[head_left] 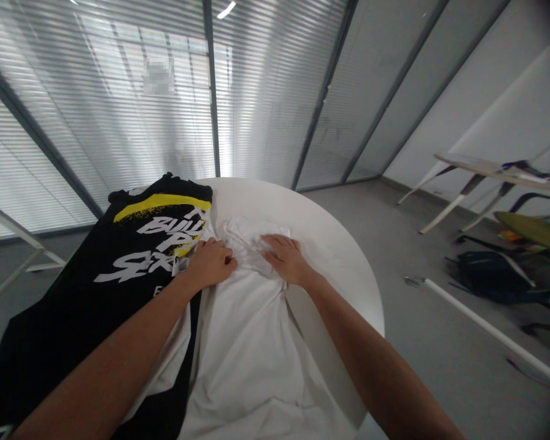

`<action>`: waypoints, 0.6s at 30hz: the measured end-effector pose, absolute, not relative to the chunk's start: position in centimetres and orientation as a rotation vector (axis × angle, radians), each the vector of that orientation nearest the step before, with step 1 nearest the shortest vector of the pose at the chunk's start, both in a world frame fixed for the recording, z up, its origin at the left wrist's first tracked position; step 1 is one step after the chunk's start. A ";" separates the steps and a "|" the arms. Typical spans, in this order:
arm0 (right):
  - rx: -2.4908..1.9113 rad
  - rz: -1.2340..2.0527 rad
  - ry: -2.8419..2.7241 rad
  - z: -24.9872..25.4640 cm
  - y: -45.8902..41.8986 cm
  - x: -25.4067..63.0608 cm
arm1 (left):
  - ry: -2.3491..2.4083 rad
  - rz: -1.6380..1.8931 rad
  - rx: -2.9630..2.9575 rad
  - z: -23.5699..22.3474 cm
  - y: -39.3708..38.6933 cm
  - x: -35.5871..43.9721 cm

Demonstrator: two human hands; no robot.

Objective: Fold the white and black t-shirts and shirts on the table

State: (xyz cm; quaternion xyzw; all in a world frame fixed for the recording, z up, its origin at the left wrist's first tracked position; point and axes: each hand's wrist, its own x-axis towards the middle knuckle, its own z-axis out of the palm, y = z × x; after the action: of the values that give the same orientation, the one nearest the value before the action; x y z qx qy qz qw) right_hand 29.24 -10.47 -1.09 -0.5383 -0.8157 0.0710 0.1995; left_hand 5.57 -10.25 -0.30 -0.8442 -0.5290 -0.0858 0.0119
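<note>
In our head view, our left hand (209, 264) and right hand (286, 258) press down on a bunched white shirt (242, 360) at twelve o'clock, over its gathered fold. The fingers of both hands lie pressed together, pinching nothing that we can see. A black printed T-shirt (119, 256) lies just beside our left hand at ten o'clock. Both garments rest on a round white table (330, 256). A dark bag (490, 278) sits on the floor at three o'clock.

Head view, forward and down
</note>
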 end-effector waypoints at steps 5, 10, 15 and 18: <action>-1.811 0.043 -1.947 -1.3 -9.3 30.0 | -1.719 -0.219 -2.595 -0.2 -9.9 5.5; -2.064 0.056 -1.822 -1.8 -8.4 31.0 | -1.821 -0.285 -2.588 -0.5 -9.5 5.5; -2.030 0.146 -1.959 -2.3 -8.1 31.1 | -2.044 -0.563 -2.588 -1.0 -9.0 5.2; -1.972 0.203 -1.961 -2.3 -7.9 31.0 | -2.226 -0.654 -2.569 -1.0 -7.6 4.8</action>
State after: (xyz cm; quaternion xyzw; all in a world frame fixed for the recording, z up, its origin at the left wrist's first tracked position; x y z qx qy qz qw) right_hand 31.00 -7.94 -2.31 -0.6961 -0.6924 0.0718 0.1755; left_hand 4.78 -7.58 -1.04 -0.7326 -0.6349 -0.1866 -0.1593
